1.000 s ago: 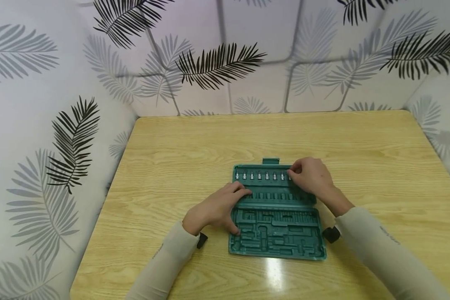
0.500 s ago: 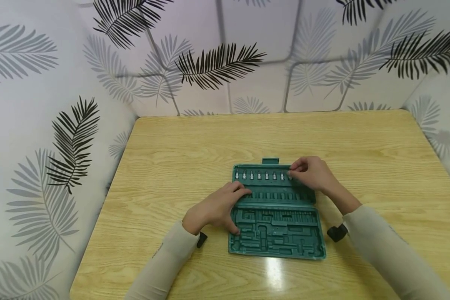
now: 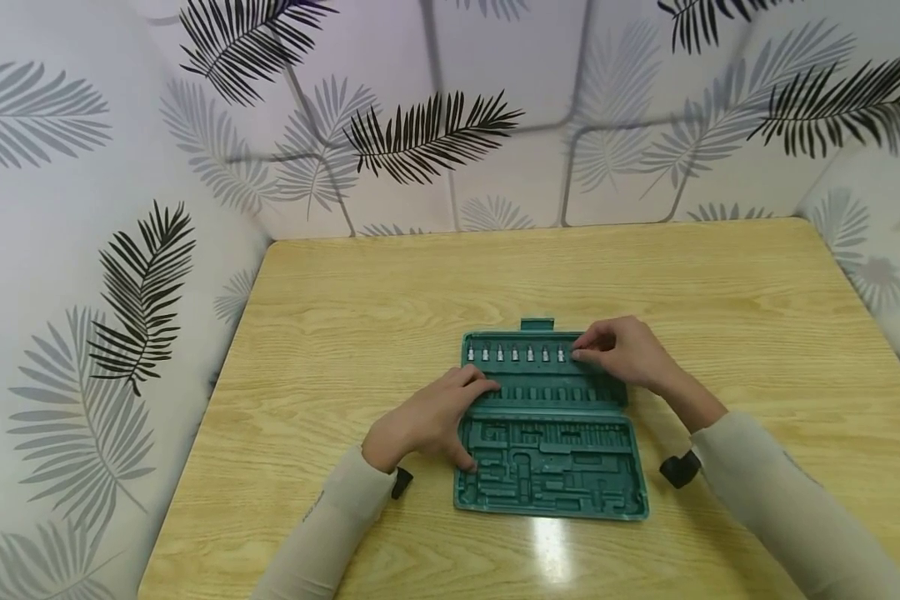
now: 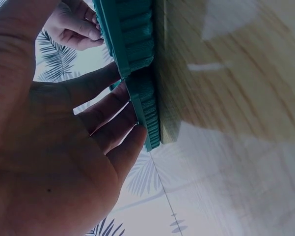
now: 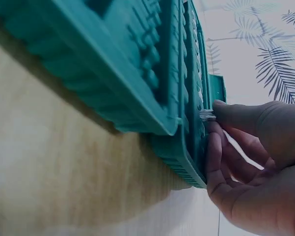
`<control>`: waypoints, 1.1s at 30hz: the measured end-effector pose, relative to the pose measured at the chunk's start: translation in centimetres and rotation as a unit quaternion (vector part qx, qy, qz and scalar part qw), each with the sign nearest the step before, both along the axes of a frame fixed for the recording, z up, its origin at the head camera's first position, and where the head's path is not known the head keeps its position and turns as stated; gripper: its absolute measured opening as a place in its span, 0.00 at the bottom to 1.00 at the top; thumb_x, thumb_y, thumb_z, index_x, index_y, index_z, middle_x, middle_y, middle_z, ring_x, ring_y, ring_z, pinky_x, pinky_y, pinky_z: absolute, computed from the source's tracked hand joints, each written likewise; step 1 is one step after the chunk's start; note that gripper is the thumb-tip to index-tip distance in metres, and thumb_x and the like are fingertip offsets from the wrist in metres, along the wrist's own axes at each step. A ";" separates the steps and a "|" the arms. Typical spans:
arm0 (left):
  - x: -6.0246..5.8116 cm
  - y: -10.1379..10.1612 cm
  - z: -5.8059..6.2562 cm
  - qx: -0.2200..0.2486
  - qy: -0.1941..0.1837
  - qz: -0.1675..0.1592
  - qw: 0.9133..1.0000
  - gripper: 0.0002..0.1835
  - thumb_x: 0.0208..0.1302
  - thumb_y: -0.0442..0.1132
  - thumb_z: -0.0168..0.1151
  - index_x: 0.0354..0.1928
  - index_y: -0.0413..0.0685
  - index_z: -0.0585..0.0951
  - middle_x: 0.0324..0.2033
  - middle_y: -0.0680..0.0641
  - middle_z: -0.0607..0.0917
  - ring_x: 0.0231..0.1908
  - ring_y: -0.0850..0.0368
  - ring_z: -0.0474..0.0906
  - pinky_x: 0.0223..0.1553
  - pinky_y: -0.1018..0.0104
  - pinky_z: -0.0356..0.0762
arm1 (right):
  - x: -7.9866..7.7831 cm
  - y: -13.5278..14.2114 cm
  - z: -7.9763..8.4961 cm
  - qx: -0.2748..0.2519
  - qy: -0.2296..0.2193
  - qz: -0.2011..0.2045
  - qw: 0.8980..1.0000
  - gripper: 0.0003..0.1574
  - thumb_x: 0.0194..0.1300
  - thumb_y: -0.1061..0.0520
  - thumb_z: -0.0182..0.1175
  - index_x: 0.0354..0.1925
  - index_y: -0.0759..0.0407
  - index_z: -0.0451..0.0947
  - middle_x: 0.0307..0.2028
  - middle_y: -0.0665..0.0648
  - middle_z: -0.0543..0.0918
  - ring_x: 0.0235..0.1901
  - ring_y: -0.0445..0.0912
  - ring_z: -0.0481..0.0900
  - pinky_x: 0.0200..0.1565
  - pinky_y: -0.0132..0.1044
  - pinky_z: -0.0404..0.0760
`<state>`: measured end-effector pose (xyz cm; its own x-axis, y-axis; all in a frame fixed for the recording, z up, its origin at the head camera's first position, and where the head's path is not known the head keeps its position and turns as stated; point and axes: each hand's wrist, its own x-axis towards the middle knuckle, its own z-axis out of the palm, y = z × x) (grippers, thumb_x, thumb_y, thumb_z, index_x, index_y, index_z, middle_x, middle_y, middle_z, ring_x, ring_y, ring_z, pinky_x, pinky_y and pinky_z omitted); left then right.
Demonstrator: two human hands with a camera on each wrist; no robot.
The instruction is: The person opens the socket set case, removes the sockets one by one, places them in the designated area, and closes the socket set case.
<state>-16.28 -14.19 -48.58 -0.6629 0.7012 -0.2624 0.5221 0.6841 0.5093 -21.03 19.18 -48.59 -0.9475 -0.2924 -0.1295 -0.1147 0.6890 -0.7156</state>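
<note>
right hand [image 3: 626, 354] clamps thumb and finger on a silver bit [image 5: 207, 115], 1 o'clock on the green case [image 3: 547, 380]; left hand [image 3: 431, 417], fingers apart, touches its 9 o'clock edge. we reckon a loose pinch could drop that bit, a sideways brush unseat nearby bits [image 3: 530, 354].

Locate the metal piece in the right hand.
Right wrist view, right of centre: the metal piece is pinched by the right hand at the green case; in the head view, that's right of the silver bits.
</note>
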 end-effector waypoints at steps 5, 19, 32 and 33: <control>-0.1 0.1 -0.5 -0.001 -0.007 0.001 1.000 0.61 0.48 0.53 0.92 0.82 0.47 0.68 0.73 0.44 0.71 0.71 0.48 0.70 0.75 0.52 0.75 | 0.8 0.7 0.2 -0.033 0.013 -0.030 0.999 0.10 0.77 0.54 0.69 0.46 0.60 0.90 0.45 0.61 0.92 0.43 0.52 0.88 0.42 0.37 0.84; -1.3 -0.5 -5.0 0.030 -0.005 0.013 0.999 0.65 0.41 0.61 0.93 0.83 0.60 0.67 0.73 0.52 0.70 0.71 0.53 0.69 0.73 0.52 0.77 | 2.3 4.0 1.9 -0.031 0.062 -0.073 0.995 0.13 0.80 0.53 0.66 0.51 0.63 0.86 0.43 0.65 0.92 0.40 0.54 0.92 0.34 0.32 0.84; 0.4 0.6 0.0 0.013 -0.005 0.013 1.000 0.58 0.50 0.50 0.91 0.80 0.45 0.70 0.71 0.43 0.72 0.69 0.47 0.71 0.73 0.51 0.77 | 2.9 8.1 1.4 0.060 0.052 -0.107 0.991 0.20 0.81 0.50 0.64 0.55 0.68 0.84 0.41 0.67 0.90 0.37 0.53 0.88 0.36 0.40 0.80; 0.4 0.6 0.0 0.013 -0.006 0.013 1.000 0.58 0.50 0.51 0.91 0.81 0.45 0.69 0.71 0.43 0.72 0.69 0.47 0.71 0.73 0.51 0.77 | 2.9 8.4 1.3 0.063 0.045 -0.106 0.991 0.20 0.80 0.51 0.64 0.55 0.68 0.83 0.41 0.67 0.90 0.37 0.53 0.87 0.35 0.40 0.80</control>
<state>-15.91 -13.54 -48.59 -0.6780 0.6902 -0.2527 0.4973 0.6840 0.5338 -18.11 27.60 -47.33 -0.9954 -0.0717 -0.0640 -0.0171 0.7875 -0.6160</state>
